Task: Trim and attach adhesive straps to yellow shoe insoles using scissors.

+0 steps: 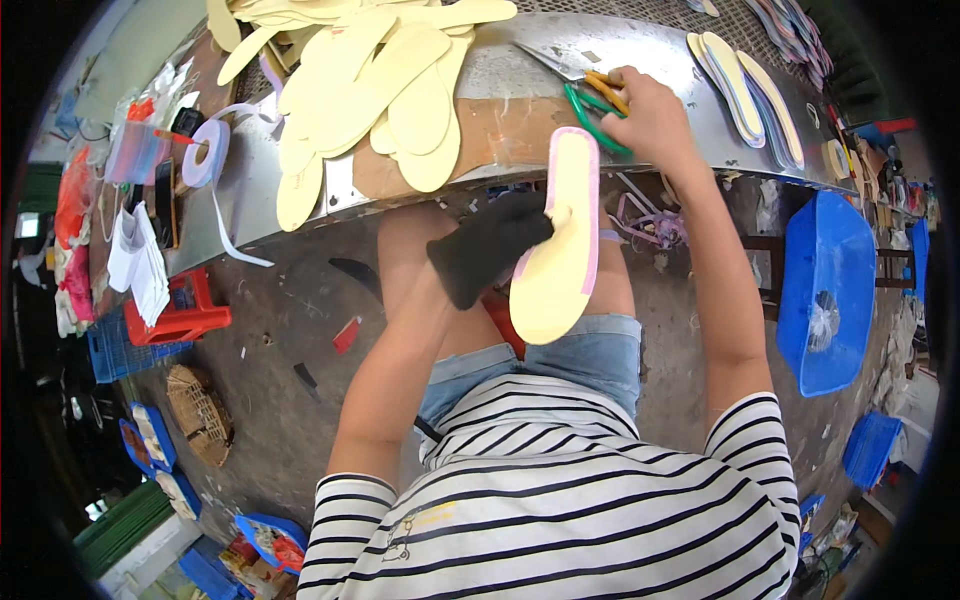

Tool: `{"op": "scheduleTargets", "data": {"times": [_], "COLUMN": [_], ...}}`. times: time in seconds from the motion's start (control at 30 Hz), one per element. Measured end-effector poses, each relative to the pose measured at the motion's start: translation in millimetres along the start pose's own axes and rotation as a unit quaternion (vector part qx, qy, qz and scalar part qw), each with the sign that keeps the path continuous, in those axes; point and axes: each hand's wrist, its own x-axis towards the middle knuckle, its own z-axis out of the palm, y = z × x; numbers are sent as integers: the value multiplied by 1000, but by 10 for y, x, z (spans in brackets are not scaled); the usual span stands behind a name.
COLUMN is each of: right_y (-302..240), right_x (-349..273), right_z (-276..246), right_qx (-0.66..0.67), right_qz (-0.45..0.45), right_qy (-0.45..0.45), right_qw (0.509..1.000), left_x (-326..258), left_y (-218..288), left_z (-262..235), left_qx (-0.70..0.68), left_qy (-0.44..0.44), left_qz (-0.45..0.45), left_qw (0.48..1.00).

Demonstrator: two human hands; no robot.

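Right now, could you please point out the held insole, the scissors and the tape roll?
Held insole [564,250]: head view, on its yellow face.
Scissors [564,71]: head view, on the blades.
Tape roll [204,172]: head view, on its pale wound side.

Bright, diffuse light produced glare on the metal tabletop [650,45]; the floor [270,400] lay dimmer. Fisheye distortion bowed the tabletop's edge, and black vignetting darkened the corners.

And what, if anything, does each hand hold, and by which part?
The gloved left hand holds a pale yellow insole by its narrow middle. The right hand touches the scissors at their handles; whether it grips them cannot be told.
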Motion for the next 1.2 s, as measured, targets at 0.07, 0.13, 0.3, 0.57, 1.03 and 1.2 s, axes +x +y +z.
{"op": "scheduleTargets", "data": {"times": [0.07,0.13,0.3,0.57,1.03,1.2], "right_y": [159,335,181,-225,-238,-375], "right_x": [15,-71,-175,-335,-282,-277], "right_z": [-97,-79,-421,-233,-166,-242], "right_qx": [167,320,764,427,419,471], "right_qz": [35,13,74,-24,25,34], "right_qy": [-31,22,51,156,80,101], "right_qw": [985,947,639,891,904,876], "left_x": [183,326,548,572,515,368], "left_y": [-27,-46,-360,-422,-98,-301], "left_z": [1,23,-83,-68,80,40], "left_qx": [-2,-16,67,173,-24,-44], "left_qy": [14,31,3,4,24,49], "left_qz": [-38,-107,-7,155,-87,-152], "left_qw": [999,994,998,973,996,986]}}
